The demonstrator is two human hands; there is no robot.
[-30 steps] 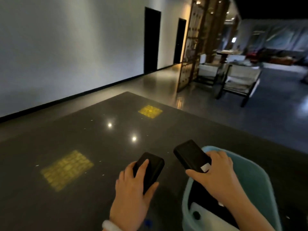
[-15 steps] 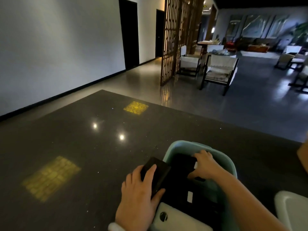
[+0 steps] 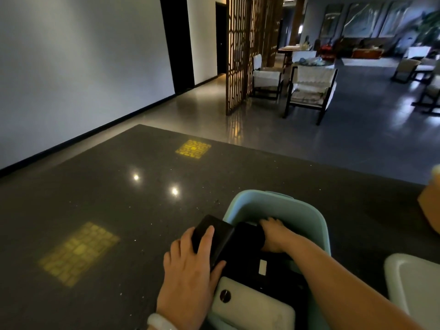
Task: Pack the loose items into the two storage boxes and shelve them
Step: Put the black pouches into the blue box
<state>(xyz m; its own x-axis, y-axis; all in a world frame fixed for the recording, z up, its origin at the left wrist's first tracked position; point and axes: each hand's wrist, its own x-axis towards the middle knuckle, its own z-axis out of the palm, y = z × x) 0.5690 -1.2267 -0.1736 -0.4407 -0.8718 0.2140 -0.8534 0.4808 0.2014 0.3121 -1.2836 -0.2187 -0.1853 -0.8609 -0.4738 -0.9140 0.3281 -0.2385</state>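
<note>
At lower centre, the left hand (image 3: 190, 265) grips a black power bank (image 3: 215, 236) tilted over the left rim of the teal storage box (image 3: 292, 210). The right hand (image 3: 273, 234) reaches inside, fingers curled on another black power bank (image 3: 247, 236). A white power bank (image 3: 252, 306) lies at the box's near end.

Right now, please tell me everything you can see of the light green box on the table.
The light green storage box looks like smooth plastic, with rounded corners, an open top and a small handle lip on its far rim. It stands upright on the dark speckled table, near the front edge. Inside lie dark flat items and a white power bank at the near end. The right hand reaches inside, on a black item. The left hand holds a black power bank at its left rim.
</note>
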